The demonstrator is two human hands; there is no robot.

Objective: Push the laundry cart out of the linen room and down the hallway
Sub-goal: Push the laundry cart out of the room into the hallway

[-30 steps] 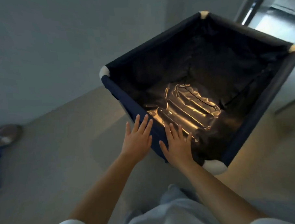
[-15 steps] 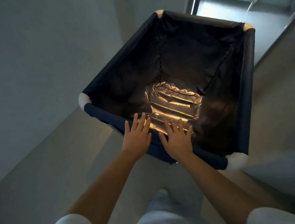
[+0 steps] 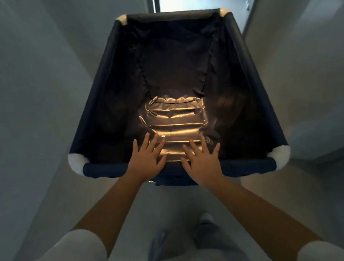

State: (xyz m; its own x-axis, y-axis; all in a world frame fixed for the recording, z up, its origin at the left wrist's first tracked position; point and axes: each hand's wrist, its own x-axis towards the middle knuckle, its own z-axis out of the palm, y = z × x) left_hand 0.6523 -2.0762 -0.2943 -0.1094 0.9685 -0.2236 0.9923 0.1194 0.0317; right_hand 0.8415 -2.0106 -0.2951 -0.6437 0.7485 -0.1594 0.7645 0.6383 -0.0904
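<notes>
The laundry cart (image 3: 102,171) is a dark navy fabric bin with white padded corners, seen from above and squarely in front of me. Its inside holds only a shiny crumpled liner (image 3: 174,118) at the bottom. My left hand (image 3: 147,161) lies flat on the near rim, fingers spread and pointing forward. My right hand (image 3: 203,161) rests the same way beside it, a short gap between them. Neither hand wraps around the rim; both palms press on top of it.
Grey walls run close on the left (image 3: 36,77) and right (image 3: 302,75) of the cart. A bright doorway or opening (image 3: 181,0) shows straight ahead past the far rim. My legs and a shoe (image 3: 205,219) are below on pale floor.
The cart has swung from angled to the right to pointing straight ahead at the bright opening. Walls now flank both sides. My hands have kept their place on the near rim.
</notes>
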